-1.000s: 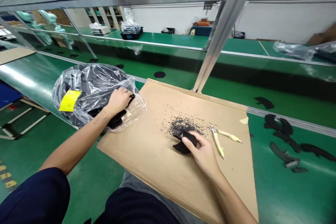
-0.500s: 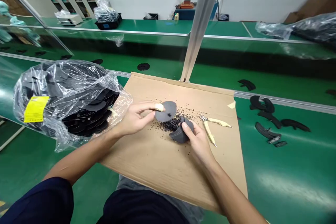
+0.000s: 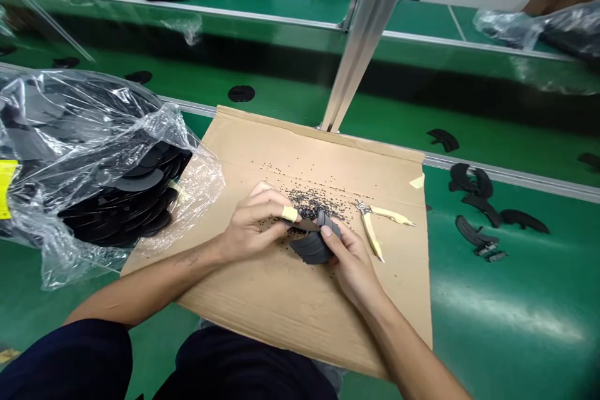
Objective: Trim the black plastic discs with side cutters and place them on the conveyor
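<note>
Between thumb and fingers, my left hand [image 3: 257, 220] pinches a thin dark disc [image 3: 307, 224], seen nearly edge-on. A strip of yellow tape wraps one of that hand's fingers. My right hand [image 3: 349, 249] grips a curved dark grey plastic part [image 3: 313, 249] with ridges along its outer side. The disc meets or overlaps the curved part's upper edge; exactly how they touch is hidden by the fingers. Behind both hands, many tiny black bits [image 3: 312, 200] lie scattered on a cardboard sheet [image 3: 281, 309]. Cutting pliers [image 3: 372, 234] with pale yellow handles lie spread to the right.
At left, a clear plastic bag [image 3: 107, 137] spills stacked black discs [image 3: 124, 206]. Several curved black parts [image 3: 475, 231] lie on the green bench at right. A metal post [image 3: 359, 44] rises behind the cardboard. Black discs [image 3: 241, 94] sit along the green surface beyond.
My left hand has brought the disc against the curved part and tilted it from face-on to nearly edge-on. The curved part has turned slightly. The view has shifted downward and closer.
</note>
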### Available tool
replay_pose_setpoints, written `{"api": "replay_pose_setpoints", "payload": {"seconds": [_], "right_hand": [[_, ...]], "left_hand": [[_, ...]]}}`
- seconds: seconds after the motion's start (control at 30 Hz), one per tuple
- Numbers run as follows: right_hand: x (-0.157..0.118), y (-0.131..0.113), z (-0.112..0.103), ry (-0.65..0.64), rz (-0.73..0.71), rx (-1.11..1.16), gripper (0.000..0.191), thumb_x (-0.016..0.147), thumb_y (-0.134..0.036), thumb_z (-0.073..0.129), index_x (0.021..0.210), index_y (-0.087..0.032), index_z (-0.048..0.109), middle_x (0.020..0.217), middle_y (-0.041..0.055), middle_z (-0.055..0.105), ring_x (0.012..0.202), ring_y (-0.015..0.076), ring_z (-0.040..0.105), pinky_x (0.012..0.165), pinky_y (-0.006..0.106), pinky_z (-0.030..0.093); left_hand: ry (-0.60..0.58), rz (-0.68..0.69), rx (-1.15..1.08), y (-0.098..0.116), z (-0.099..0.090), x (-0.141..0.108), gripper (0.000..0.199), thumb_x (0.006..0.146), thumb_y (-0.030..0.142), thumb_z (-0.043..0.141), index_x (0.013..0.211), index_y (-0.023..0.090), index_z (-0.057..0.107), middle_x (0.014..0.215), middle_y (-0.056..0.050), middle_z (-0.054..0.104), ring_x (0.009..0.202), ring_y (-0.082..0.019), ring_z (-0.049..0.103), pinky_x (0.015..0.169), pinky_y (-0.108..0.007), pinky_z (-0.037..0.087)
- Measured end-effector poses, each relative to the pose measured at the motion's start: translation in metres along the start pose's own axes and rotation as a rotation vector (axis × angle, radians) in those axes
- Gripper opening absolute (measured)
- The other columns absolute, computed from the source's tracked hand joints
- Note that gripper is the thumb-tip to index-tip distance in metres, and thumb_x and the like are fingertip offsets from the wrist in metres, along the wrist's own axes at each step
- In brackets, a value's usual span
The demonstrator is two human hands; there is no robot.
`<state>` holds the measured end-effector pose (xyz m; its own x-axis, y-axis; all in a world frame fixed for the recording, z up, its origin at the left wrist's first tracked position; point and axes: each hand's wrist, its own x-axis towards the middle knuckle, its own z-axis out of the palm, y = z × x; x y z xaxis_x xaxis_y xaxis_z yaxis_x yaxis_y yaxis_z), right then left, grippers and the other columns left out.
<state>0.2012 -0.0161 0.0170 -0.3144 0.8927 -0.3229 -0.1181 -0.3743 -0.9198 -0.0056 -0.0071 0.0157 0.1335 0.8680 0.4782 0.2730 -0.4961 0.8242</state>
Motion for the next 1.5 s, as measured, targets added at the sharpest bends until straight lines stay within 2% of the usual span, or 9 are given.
{"api": "replay_pose_setpoints", "payload": {"seconds": [0.07, 0.17, 0.4, 0.5, 0.7, 0.93, 1.1, 1.3, 1.5], "right_hand": [[-0.003, -0.002, 0.001, -0.023, 0.027, 0.030, 0.042, 0.083, -0.058, 0.069, 0.106, -0.023, 0.070, 0.097, 0.0045, 0.072, 0.087, 0.0209, 0.067, 0.071, 0.031, 0.056], [-0.006, -0.004, 0.003, -0.057, 0.048, 0.060, 0.042, 0.083, -0.056, 0.070, 0.111, -0.025, 0.068, 0.102, 0.0042, 0.072, 0.086, 0.0212, 0.067, 0.066, 0.032, 0.057], [-0.006, -0.005, 0.002, -0.030, 0.054, 0.093, 0.046, 0.081, -0.055, 0.073, 0.115, -0.025, 0.067, 0.107, 0.0052, 0.072, 0.089, 0.0223, 0.067, 0.069, 0.034, 0.059], [-0.005, -0.005, 0.001, -0.009, 0.034, 0.086, 0.045, 0.080, -0.053, 0.074, 0.114, -0.024, 0.069, 0.100, 0.0047, 0.073, 0.082, 0.0214, 0.068, 0.068, 0.034, 0.059], [-0.005, -0.003, 0.000, 0.010, 0.047, 0.066, 0.045, 0.078, -0.055, 0.075, 0.112, -0.025, 0.071, 0.096, 0.0035, 0.072, 0.070, 0.0179, 0.065, 0.060, 0.033, 0.059], [-0.005, -0.004, -0.002, 0.010, -0.005, 0.006, 0.039, 0.081, -0.050, 0.074, 0.108, -0.022, 0.074, 0.091, 0.0033, 0.070, 0.080, 0.0186, 0.063, 0.070, 0.032, 0.059], [-0.003, -0.003, -0.004, 0.010, -0.066, -0.036, 0.033, 0.082, -0.050, 0.073, 0.095, -0.020, 0.073, 0.081, 0.0025, 0.066, 0.076, 0.0171, 0.059, 0.069, 0.031, 0.055], [-0.001, 0.001, -0.005, 0.028, -0.100, -0.087, 0.035, 0.073, -0.051, 0.082, 0.087, -0.020, 0.072, 0.078, 0.0000, 0.064, 0.071, 0.0143, 0.056, 0.064, 0.026, 0.050], [0.000, 0.005, -0.007, 0.037, -0.159, -0.178, 0.032, 0.077, -0.050, 0.078, 0.086, -0.020, 0.071, 0.080, 0.0011, 0.065, 0.072, 0.0146, 0.056, 0.063, 0.026, 0.050]], "left_hand": [[0.028, 0.068, 0.122, -0.001, -0.002, -0.001, 0.018, 0.079, 0.015, 0.073, 0.090, 0.028, 0.078, 0.079, -0.003, 0.068, 0.079, -0.020, 0.057, 0.080, -0.037, 0.046], [-0.047, 0.114, 0.243, -0.004, -0.001, -0.006, 0.028, 0.079, 0.015, 0.072, 0.098, 0.034, 0.078, 0.081, -0.002, 0.069, 0.083, -0.022, 0.057, 0.084, -0.039, 0.047], [-0.271, 0.196, 0.091, -0.001, 0.002, -0.006, 0.052, 0.083, 0.011, 0.060, 0.131, 0.031, 0.064, 0.131, -0.010, 0.063, 0.124, -0.030, 0.054, 0.110, -0.053, 0.038], [-0.298, 0.112, -0.025, 0.002, 0.003, -0.004, 0.054, 0.082, 0.020, 0.070, 0.135, 0.028, 0.061, 0.139, -0.014, 0.057, 0.129, -0.032, 0.053, 0.111, -0.054, 0.039], [-0.220, -0.124, -0.081, -0.001, 0.004, -0.004, 0.034, 0.074, 0.017, 0.081, 0.106, 0.026, 0.075, 0.130, -0.011, 0.063, 0.126, -0.030, 0.055, 0.110, -0.053, 0.043], [-0.266, 0.176, 0.155, -0.006, 0.005, -0.007, 0.041, 0.081, 0.016, 0.076, 0.120, 0.026, 0.067, 0.134, -0.012, 0.060, 0.126, -0.029, 0.057, 0.103, -0.051, 0.051], [-0.224, 0.440, 0.255, -0.011, 0.008, -0.005, 0.040, 0.089, 0.024, 0.070, 0.126, 0.017, 0.059, 0.132, -0.015, 0.059, 0.122, -0.026, 0.059, 0.094, -0.049, 0.059], [-0.247, 0.435, 0.300, -0.010, 0.010, -0.006, 0.038, 0.092, 0.027, 0.067, 0.126, 0.016, 0.057, 0.131, -0.015, 0.059, 0.123, -0.026, 0.059, 0.095, -0.048, 0.060], [-0.251, 0.459, 0.333, -0.009, 0.009, -0.006, 0.037, 0.092, 0.026, 0.067, 0.126, 0.015, 0.057, 0.130, -0.016, 0.059, 0.123, -0.027, 0.060, 0.095, -0.049, 0.060]]}}
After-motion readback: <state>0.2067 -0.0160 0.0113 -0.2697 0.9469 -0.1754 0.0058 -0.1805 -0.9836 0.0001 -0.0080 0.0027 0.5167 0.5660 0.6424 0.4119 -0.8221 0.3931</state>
